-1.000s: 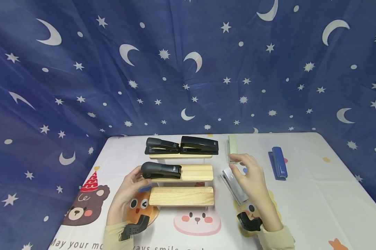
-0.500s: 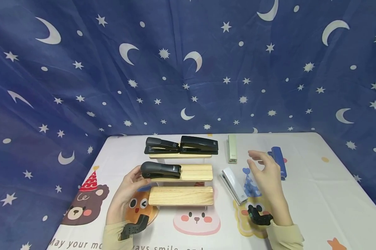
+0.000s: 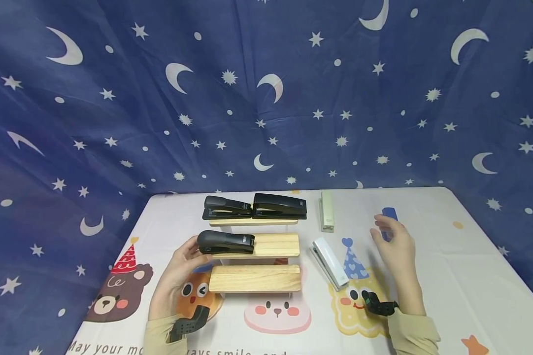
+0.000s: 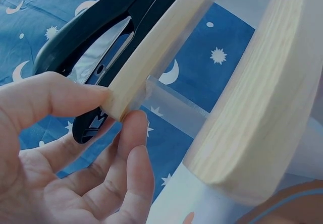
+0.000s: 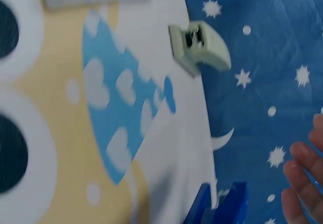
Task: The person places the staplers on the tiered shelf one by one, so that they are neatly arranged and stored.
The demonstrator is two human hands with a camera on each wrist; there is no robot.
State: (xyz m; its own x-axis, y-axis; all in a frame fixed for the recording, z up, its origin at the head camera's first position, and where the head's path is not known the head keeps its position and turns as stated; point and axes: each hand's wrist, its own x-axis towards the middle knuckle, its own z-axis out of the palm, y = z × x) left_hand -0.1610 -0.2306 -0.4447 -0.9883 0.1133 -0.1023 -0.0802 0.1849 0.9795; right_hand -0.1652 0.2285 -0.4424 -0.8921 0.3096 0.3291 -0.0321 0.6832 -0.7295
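At the left end of the three-tier wooden stand's middle tier, my left hand pinches the board's corner between thumb and fingers. In the left wrist view that board carries a black stapler, whose end juts past the edge beside my fingers. My right hand is over the blue stapler at the right, thumb and fingers apart, partly covering it. The right wrist view has the blue stapler at its bottom edge, and the fingertips at the right.
Two black staplers, one left and one right, sit on the top tier. The bottom tier is bare wood. Between stand and right hand lie a light green stapler and a white stapler. A starry blue curtain hangs behind.
My right hand has moved rightward from near the green and white staplers to over the blue one. My left hand has stayed at the middle tier's end.
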